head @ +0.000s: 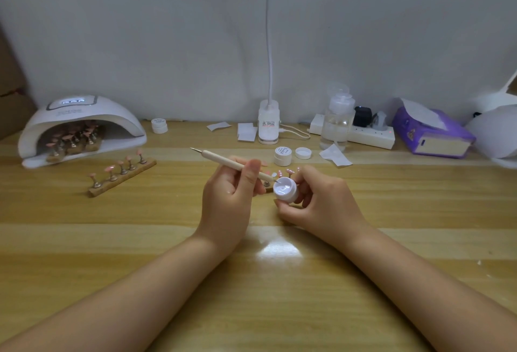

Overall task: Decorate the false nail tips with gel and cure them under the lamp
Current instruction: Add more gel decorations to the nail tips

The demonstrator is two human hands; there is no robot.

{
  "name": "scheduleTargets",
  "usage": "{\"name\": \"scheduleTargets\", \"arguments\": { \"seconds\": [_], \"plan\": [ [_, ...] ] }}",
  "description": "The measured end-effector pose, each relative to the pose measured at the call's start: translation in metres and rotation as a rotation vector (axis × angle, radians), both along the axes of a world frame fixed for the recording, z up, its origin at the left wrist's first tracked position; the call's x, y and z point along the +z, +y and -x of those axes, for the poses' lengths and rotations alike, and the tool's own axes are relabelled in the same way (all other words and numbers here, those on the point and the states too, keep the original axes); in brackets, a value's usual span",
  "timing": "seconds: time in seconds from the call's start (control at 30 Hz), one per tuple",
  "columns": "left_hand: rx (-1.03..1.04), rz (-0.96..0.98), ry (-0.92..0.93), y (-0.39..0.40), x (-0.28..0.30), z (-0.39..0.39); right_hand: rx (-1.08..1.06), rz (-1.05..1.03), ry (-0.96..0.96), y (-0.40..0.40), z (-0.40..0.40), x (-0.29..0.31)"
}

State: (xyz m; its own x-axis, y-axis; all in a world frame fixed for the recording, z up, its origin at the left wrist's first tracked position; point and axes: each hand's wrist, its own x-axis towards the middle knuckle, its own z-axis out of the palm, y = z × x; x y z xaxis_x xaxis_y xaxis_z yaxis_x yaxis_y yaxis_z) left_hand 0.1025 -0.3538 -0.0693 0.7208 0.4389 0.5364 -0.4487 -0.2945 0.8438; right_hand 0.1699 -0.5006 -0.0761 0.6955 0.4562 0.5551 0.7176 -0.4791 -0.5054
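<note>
Head view, right grip [319,200] curled round open gel pot [286,189], left grip [232,183] pinching dotting tool [237,163]

Wooden table [84,239], pale and darker bands. On it: nail lamp [81,127] at 10 o'clock; nail-tip stand [121,173] just in front; closed gel pot [159,125] and paper wipes [246,131] at 11–12; desk-lamp base [268,124] at 12; gel pot [282,155], loose lid [303,152], pump bottle [337,119], power strip [363,133] at 1; tissue pack [432,134] at 2
</note>
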Motion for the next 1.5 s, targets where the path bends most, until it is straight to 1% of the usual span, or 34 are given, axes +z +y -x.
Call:
{"name": "scheduleTargets", "arguments": {
  "seconds": [0.13,0.43,1.0,1.27,1.37,1.5],
  "plan": [
    [0.006,-0.005,0.017,0.0,-0.001,-0.001,-0.008,-0.012,-0.003,0.0,0.0,0.0],
    [0.004,0.149,0.019,0.0,0.001,-0.004,-0.011,-0.042,-0.003,0.001,0.001,0.0],
    [-0.117,0.135,-0.036,-0.001,0.003,0.001,-0.018,-0.055,0.025,0.001,-0.001,0.0],
    [-0.076,0.073,-0.034,0.002,0.001,-0.002,-0.024,-0.054,0.037,0.001,-0.001,0.0],
    [-0.035,0.093,-0.038,0.003,-0.001,-0.004,-0.088,-0.087,0.035,0.001,-0.002,0.002],
    [0.04,0.103,-0.053,0.008,-0.003,-0.006,-0.333,-0.134,-0.037,-0.009,-0.02,0.009]
  ]
}}
